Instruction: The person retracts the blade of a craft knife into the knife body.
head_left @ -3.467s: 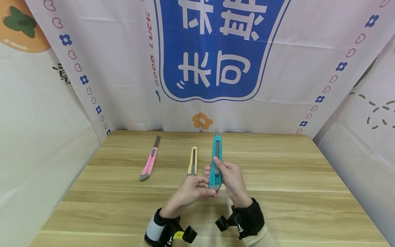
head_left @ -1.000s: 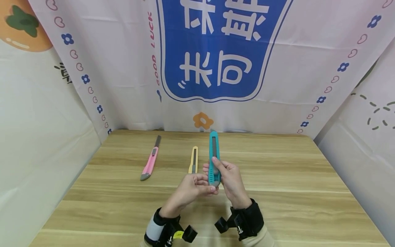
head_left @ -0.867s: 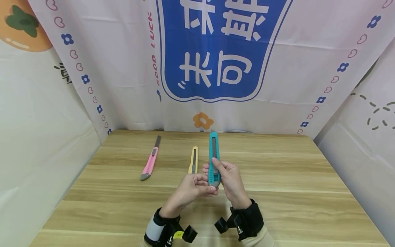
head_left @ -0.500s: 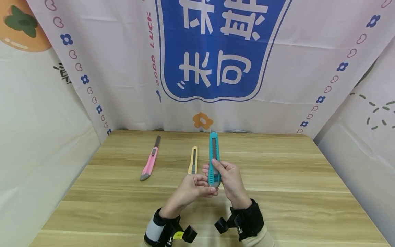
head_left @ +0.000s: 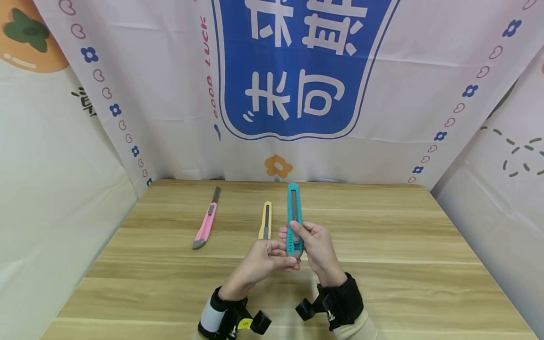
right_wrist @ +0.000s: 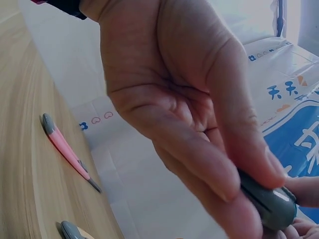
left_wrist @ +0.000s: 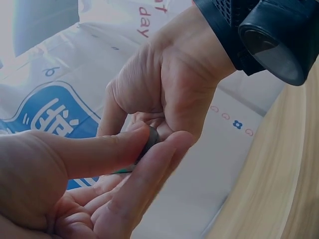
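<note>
A teal utility knife (head_left: 293, 203) is held nearly upright, grey end down, in front of me. My left hand (head_left: 260, 260) pinches that grey end cap (right_wrist: 274, 206) between thumb and fingers. Around the lower handle, my right hand (head_left: 319, 248) grips the knife, its thumb on the face over the slider area. No blade shows beyond the knife's top in the head view. Behind my left hand lies a yellow utility knife (head_left: 265, 219), its lower end hidden. Farther left is a pink utility knife (head_left: 206, 225) with its blade extended.
Both knives on the left lie on a wood-grain table (head_left: 403, 255). A white printed cloth (head_left: 182, 94) hangs behind the table's far edge, with more cloth at both sides. Black camera straps (head_left: 340, 302) sit on both wrists.
A blade tip stood out of the teal utility knife's top 3.5 s ago; none shows now. My right thumb sits slightly lower, and the knife has shifted a little left.
</note>
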A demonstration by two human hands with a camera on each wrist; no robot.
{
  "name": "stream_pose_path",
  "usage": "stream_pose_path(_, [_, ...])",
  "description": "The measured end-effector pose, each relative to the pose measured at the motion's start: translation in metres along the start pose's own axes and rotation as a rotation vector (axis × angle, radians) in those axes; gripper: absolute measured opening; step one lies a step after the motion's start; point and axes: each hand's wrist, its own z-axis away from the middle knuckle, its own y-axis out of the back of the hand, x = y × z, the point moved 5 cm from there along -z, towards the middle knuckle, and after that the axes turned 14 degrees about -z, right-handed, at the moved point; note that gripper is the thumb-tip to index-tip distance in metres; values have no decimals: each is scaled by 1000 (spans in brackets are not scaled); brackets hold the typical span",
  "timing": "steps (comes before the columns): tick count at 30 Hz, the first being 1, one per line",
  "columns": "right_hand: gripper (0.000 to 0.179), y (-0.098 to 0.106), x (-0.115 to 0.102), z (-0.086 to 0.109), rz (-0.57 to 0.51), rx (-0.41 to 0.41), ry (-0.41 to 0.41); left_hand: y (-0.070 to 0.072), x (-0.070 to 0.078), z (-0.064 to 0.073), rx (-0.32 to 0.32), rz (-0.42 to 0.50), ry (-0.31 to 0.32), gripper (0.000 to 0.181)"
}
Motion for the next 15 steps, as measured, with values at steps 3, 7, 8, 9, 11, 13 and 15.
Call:
stream_pose_path(3, [40,0,1,0,2,3,-2,1,1,1,-6,3,-12,26])
stream_pose_path(7, [40,0,2,-1,5,21,-16,1,2,2,-6,4,-18,27])
stream_pose_path(8, [40,1,3,-1,6,25,-21,1,2,2,-4,5,-17,27])
stream_pose_path(9, [40,1,3,-1,5,29,-26,2,2,2,1,7,-12,27])
stream_pose_path(11, [41,1,4,-1,0,36,-33,2,3,2,10,13,-3,26])
stream_pose_path(13, [41,2,5,-1,-6,43,-39,2,3,2,17,21,4,26])
stream_pose_path(15, [42,2,5,-2,-11,50,-43,3,4,2,22,25,3,26])
